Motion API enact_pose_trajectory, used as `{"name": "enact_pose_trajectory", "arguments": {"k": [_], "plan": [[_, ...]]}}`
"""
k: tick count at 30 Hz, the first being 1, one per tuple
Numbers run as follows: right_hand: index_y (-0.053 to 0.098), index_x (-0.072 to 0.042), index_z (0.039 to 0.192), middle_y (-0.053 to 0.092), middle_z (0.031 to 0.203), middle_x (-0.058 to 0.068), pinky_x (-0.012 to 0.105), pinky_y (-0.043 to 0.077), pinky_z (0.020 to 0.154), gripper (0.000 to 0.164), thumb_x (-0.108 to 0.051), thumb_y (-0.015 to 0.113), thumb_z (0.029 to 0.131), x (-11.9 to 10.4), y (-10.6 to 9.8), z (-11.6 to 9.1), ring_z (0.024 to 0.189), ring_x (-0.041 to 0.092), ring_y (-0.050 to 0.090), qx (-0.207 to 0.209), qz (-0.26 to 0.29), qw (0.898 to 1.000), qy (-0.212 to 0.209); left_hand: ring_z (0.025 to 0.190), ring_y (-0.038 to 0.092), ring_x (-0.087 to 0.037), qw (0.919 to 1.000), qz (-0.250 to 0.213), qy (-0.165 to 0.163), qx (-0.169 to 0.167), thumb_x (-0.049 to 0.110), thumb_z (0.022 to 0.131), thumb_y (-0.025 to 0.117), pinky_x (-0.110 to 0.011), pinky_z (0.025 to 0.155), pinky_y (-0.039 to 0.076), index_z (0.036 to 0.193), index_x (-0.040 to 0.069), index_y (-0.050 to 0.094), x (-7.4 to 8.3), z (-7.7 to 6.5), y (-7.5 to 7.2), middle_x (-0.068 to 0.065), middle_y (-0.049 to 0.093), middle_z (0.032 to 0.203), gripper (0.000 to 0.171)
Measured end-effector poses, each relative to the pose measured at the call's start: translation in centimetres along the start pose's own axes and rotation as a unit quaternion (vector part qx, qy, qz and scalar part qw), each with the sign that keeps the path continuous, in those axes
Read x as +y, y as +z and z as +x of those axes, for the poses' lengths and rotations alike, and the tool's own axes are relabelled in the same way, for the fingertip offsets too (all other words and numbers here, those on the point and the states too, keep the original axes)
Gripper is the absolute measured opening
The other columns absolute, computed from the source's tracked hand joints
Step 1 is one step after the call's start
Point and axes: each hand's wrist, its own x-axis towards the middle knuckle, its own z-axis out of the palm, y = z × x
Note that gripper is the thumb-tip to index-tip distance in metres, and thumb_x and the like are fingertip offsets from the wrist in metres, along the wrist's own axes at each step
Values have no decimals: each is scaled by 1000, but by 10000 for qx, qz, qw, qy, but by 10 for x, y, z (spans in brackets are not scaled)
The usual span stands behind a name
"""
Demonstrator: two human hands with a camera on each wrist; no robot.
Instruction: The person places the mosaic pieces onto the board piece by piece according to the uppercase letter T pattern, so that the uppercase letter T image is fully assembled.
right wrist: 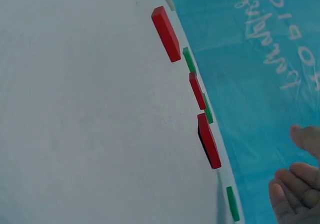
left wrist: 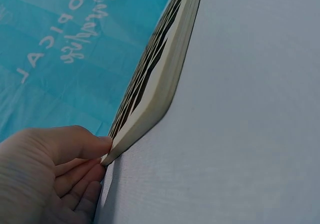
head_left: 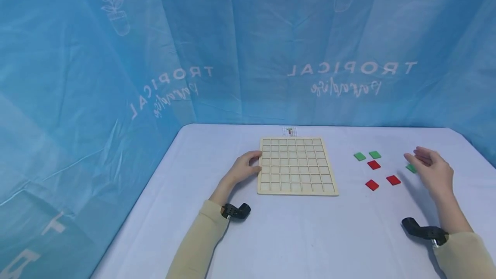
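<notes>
A square pale wooden board (head_left: 297, 166) with a grid of shallow cells lies flat on the table. At its left edge is my left hand (head_left: 243, 168), thumb and forefinger apart and touching the side. From the left wrist view, the thumb (left wrist: 85, 143) meets the board's rim (left wrist: 150, 109) and the other fingers bend below it. My right hand (head_left: 435, 173) is raised at the right, fingers loosely bent, nothing held. Beneath it a green tile (head_left: 411, 168) is partly hidden. Nearby lie red tiles (head_left: 393, 180) and two more green tiles (head_left: 359, 156).
A small printed card (head_left: 289, 131) with a grid lies behind the board. White cloth covers the table (head_left: 302, 236). Blue printed curtains (head_left: 263, 46) hang at the back and left. Each wrist wears a black camera mount (head_left: 236, 211).
</notes>
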Motion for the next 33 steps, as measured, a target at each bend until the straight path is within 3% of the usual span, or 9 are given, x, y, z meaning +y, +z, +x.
{"name": "enact_pose_trajectory", "arguments": {"k": [8, 11, 17, 25, 33], "plan": [[32, 11, 139, 40, 130, 37, 61, 36, 97, 65, -30, 56, 95, 38, 6, 5, 118, 52, 40, 184, -793, 9955, -476, 129, 42, -26, 9999, 1, -108, 0, 4, 85, 64, -34, 108, 34, 134, 0, 49, 0, -2, 0, -15, 47, 138, 52], [31, 11, 139, 39, 129, 38, 64, 32, 98, 65, -30, 55, 95, 46, 6, 5, 119, 53, 37, 132, -1004, 9938, -467, 128, 42, -26, 9999, 2, -139, 2, 4, 85, 64, -34, 107, 35, 134, 0, 49, 0, -2, 0, -15, 47, 138, 51], [31, 12, 139, 39, 129, 39, 65, 26, 101, 63, -24, 57, 94, 48, 7, 4, 122, 53, 33, 82, -1218, 9910, -551, 127, 44, -26, 9999, 2, -153, 30, 3, 86, 64, -34, 107, 35, 134, -1, 49, 2, -2, 0, -14, 48, 137, 51], [40, 13, 133, 48, 119, 37, 63, 35, 96, 50, -11, 57, 93, 51, 10, 5, 109, 53, 44, 307, -1295, 9877, -820, 129, 42, -26, 9998, -43, -202, 7, 4, 86, 63, -35, 107, 35, 135, 0, 48, 1, -2, 0, -14, 47, 138, 51], [43, 11, 133, 51, 119, 35, 63, 32, 98, 49, -18, 55, 95, 36, 4, 4, 110, 50, 46, 372, -924, 9932, -606, 130, 40, -24, 9997, 32, -239, -3, 6, 86, 63, -34, 108, 33, 135, 2, 49, 1, -1, 0, -12, 46, 139, 52]]}}
